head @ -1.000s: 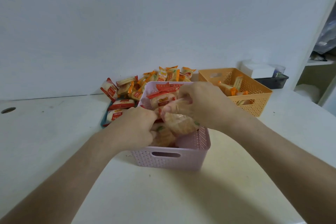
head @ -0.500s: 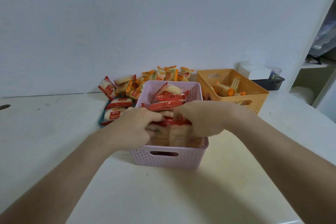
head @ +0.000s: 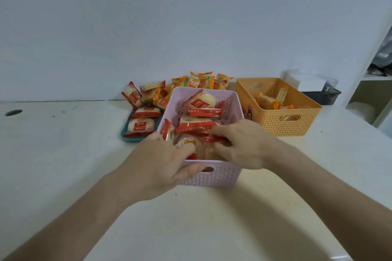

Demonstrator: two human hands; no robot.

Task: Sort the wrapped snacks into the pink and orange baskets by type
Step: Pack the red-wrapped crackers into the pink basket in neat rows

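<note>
Two hands [head: 161, 161] [head: 244, 146] in one pink basket [head: 231, 101]; one orange basket [head: 297, 121] beside.

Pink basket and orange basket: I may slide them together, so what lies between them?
Nothing: the head view shows only a narrow strip of bare table between the pink basket and the orange basket.

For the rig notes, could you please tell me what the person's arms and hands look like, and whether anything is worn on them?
Both forearms are bare as far as the frame shows, with no sleeves in view. The left hand and right hand wear no gloves, and I can see no rings, watch or bracelet on either.
</note>
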